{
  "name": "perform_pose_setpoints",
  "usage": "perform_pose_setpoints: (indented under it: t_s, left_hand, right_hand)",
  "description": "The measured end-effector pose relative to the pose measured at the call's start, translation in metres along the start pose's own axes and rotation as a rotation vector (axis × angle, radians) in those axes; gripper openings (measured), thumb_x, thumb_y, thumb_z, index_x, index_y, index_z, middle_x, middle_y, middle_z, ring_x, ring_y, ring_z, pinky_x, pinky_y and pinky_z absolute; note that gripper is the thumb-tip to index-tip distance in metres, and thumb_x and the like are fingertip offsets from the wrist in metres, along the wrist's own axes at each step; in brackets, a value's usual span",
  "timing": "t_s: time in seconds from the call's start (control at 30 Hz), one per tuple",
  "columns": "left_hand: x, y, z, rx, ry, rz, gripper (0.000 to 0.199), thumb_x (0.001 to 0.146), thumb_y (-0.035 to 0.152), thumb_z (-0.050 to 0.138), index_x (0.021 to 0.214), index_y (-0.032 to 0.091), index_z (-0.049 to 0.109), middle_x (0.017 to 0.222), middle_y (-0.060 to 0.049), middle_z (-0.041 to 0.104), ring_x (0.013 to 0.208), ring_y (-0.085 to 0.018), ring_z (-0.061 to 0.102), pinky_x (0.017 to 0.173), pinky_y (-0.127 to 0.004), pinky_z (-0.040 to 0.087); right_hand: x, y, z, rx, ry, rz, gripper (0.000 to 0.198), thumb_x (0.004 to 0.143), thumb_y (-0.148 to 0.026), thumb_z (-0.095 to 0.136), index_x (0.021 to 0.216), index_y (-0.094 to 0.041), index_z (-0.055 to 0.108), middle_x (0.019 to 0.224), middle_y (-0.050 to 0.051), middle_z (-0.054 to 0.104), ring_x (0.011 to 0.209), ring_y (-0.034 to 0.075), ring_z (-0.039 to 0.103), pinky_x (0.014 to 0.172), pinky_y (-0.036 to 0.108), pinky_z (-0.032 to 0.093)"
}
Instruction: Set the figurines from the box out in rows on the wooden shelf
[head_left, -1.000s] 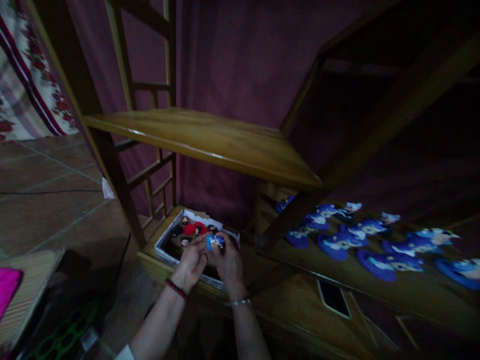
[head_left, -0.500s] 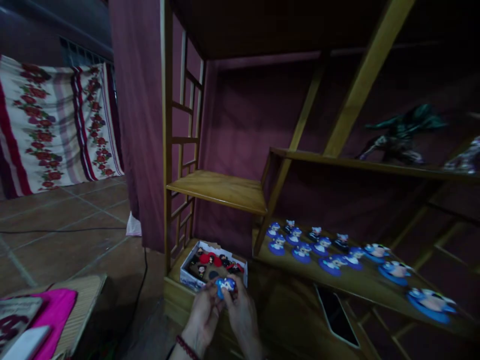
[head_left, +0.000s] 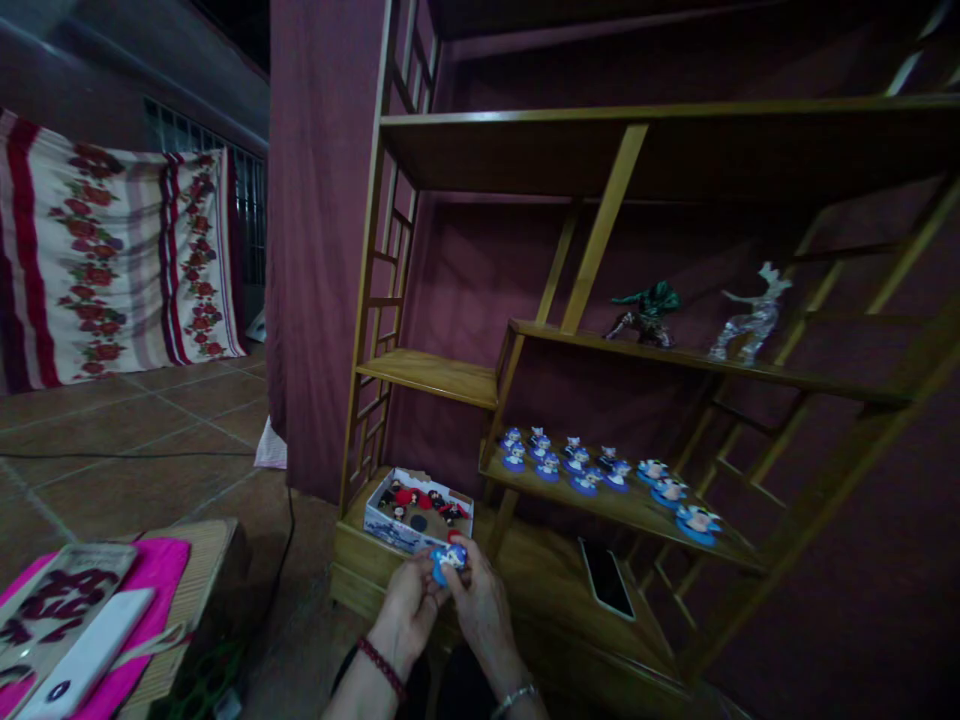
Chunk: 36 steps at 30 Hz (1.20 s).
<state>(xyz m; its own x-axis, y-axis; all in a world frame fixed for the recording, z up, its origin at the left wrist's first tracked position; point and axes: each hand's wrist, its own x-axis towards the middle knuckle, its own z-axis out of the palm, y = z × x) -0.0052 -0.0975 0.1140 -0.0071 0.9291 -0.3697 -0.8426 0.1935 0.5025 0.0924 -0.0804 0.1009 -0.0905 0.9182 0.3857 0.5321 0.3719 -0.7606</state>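
Between my two hands is a small blue and white figurine (head_left: 450, 560), held in front of the cardboard box. My left hand (head_left: 411, 598) grips it from the left with bent fingers. The fingers of my right hand (head_left: 480, 598) close on its other side. Just beyond them, a low open box (head_left: 390, 537) holds several red and black figurines (head_left: 412, 497). On the shelf to the right stand several more small figurines (head_left: 548, 466), many of them on round blue bases.
A wooden display rack (head_left: 442, 375) stands ahead. Its upper shelf carries a green figure (head_left: 646, 312) and a silvery figure (head_left: 752, 315). A phone-like dark slab (head_left: 606, 577) lies on the lower board. At the left are a bench with a pink cloth (head_left: 161, 565) and a white box (head_left: 97, 650).
The view has pulled back and swung, so more of the rack and the bench shows. Both hands still hold the blue and white figurine in front of the box.
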Motion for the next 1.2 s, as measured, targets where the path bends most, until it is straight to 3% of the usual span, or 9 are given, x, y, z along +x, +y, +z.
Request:
perform_pose_setpoints:
  t_s: [0.23, 0.57, 0.8, 1.0, 1.2]
  left_hand:
    - [-0.028, -0.003, 0.001, -0.005, -0.047, 0.022, 0.019, 0.070, -0.003, 0.043, 0.082, 0.009, 0.052, 0.070, -0.009, 0.064, 0.060, -0.015, 0.062, 0.063, -0.027, 0.050]
    - [-0.054, 0.000, -0.008, 0.038, -0.041, 0.018, 0.019, 0.070, -0.003, 0.042, 0.082, 0.007, 0.054, 0.068, -0.010, 0.064, 0.061, -0.017, 0.063, 0.060, -0.027, 0.050]
    - [-0.055, -0.006, -0.010, 0.092, -0.038, -0.017, 0.015, 0.071, -0.001, 0.045, 0.080, 0.007, 0.055, 0.066, -0.008, 0.064, 0.056, -0.013, 0.061, 0.061, -0.025, 0.050]
    - [-0.050, -0.019, 0.002, 0.096, -0.065, -0.042, 0.017, 0.071, -0.002, 0.041, 0.076, 0.007, 0.055, 0.062, -0.008, 0.063, 0.053, -0.013, 0.060, 0.059, -0.025, 0.050]
    - [-0.042, -0.029, 0.018, 0.065, -0.129, -0.080, 0.026, 0.066, -0.008, 0.038, 0.082, 0.005, 0.054, 0.071, -0.012, 0.064, 0.064, -0.017, 0.063, 0.062, -0.027, 0.051]
  right_hand:
    - [-0.018, -0.013, -0.015, -0.035, -0.051, -0.041, 0.030, 0.074, -0.031, 0.046, 0.100, -0.018, 0.054, 0.091, 0.006, 0.064, 0.081, 0.019, 0.061, 0.071, 0.027, 0.047]
    - [-0.035, -0.029, -0.016, -0.080, -0.087, -0.114, 0.025, 0.071, -0.023, 0.048, 0.095, -0.020, 0.055, 0.091, 0.004, 0.063, 0.080, 0.017, 0.060, 0.070, 0.026, 0.046]
    - [-0.041, -0.028, -0.024, -0.083, -0.080, -0.120, 0.024, 0.071, -0.020, 0.049, 0.094, -0.020, 0.056, 0.087, 0.003, 0.063, 0.074, 0.015, 0.059, 0.067, 0.024, 0.046]
    - [-0.041, -0.014, -0.038, -0.066, -0.047, -0.106, 0.027, 0.071, -0.021, 0.050, 0.097, -0.020, 0.056, 0.089, 0.003, 0.063, 0.076, 0.016, 0.060, 0.069, 0.026, 0.046]
    - [-0.034, 0.002, -0.054, 0.026, -0.052, -0.007, 0.034, 0.071, -0.021, 0.052, 0.104, -0.021, 0.052, 0.088, 0.002, 0.064, 0.070, 0.014, 0.060, 0.068, 0.027, 0.048]
